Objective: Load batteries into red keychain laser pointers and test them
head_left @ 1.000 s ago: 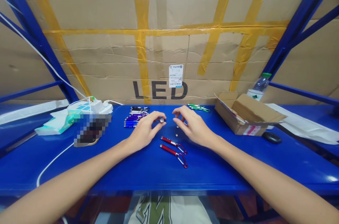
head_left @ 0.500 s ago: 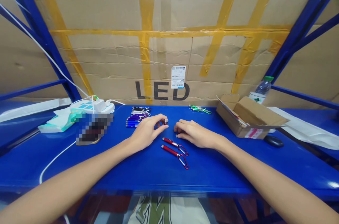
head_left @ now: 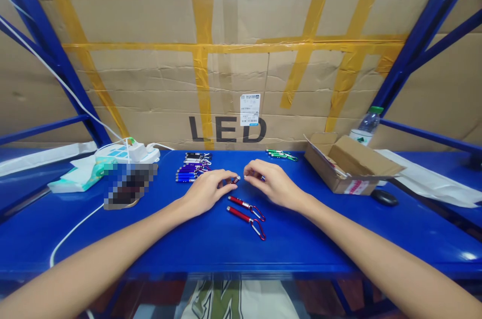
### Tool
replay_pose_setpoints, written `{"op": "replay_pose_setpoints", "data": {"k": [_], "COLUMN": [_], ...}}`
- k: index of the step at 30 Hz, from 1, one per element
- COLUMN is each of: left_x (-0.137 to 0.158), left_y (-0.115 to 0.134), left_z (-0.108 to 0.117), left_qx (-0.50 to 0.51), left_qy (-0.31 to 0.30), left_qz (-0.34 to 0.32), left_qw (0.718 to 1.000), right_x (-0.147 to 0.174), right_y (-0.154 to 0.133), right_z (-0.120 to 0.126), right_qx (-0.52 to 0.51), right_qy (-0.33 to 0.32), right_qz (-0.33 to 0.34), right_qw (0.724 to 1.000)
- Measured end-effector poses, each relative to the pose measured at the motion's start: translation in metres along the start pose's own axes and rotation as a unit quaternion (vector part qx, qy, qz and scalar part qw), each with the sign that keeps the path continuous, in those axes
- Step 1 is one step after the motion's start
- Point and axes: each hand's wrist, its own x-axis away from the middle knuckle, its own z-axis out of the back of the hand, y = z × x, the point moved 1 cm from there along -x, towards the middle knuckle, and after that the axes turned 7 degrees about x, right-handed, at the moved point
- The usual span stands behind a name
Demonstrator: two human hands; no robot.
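Between the thumb and fingers of my left hand (head_left: 211, 189) is a small red penlight (head_left: 236, 179), its silver end showing and the rest hidden. Across a narrow gap, my right hand (head_left: 274, 182) has its fingertips pinched together, with something tiny and pale at them that is too small to name. Two red penlights with carabiner clips (head_left: 241, 214) lie on the blue table just in front of my hands. Black, silver, purple and blue penlights (head_left: 190, 168) lie in a row beyond my left hand. Several green penlights (head_left: 278, 154) lie farther back, beyond my right hand.
An open cardboard box (head_left: 339, 181) stands on the right with a black mouse (head_left: 384, 197) and a bottle (head_left: 367, 125) near it. Tissues (head_left: 71, 181), a power strip (head_left: 148, 153) and a blurred-out object (head_left: 130, 186) are at left. A cardboard sheet (head_left: 158, 88) walls the back.
My right hand has risen slightly from near the table, its fingertips now pinched opposite the left hand. The red penlight in my left hand is tilted a little differently. The view has shifted slightly.
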Motion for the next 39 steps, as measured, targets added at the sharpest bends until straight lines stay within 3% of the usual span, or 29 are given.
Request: {"op": "replay_pose_setpoints", "data": {"k": [5, 11, 18, 24, 28, 32, 36, 39], "left_x": [0.001, 0.002, 0.0, -0.002, -0.002, -0.003, -0.003, -0.003], "left_y": [0.003, 0.006, 0.004, 0.001, 0.001, 0.002, 0.0, -0.002], "left_z": [0.0, 0.001, 0.002, 0.002, 0.004, 0.004, 0.003, 0.002], "left_qx": [-0.005, -0.01, 0.013, 0.051, 0.08, 0.082, 0.076, 0.059], "left_qy": [-0.009, 0.007, 0.003, 0.014, 0.011, 0.011, 0.01, 0.002], "left_qz": [-0.037, -0.041, -0.016, -0.007, -0.014, -0.015, -0.012, -0.009], "left_qw": [0.999, 0.999, 1.0, 0.999, 0.997, 0.996, 0.997, 0.998], "right_x": [0.0, 0.002, 0.003, 0.001, 0.003, 0.003, 0.002, 0.0], "right_y": [-0.005, -0.006, -0.011, -0.001, 0.012, 0.018, 0.018, 0.014], "right_z": [-0.002, 0.0, 0.0, 0.0, -0.005, -0.009, -0.01, -0.008], "right_qx": [-0.027, -0.023, -0.014, 0.053, 0.183, 0.207, 0.16, 0.095], "right_qy": [0.005, 0.061, 0.022, 0.062, -0.056, -0.127, -0.11, -0.039], "right_qz": [0.008, 0.016, 0.055, -0.011, -0.018, -0.031, -0.077, -0.081], "right_qw": [1.0, 0.998, 0.998, 0.997, 0.981, 0.97, 0.978, 0.991]}}
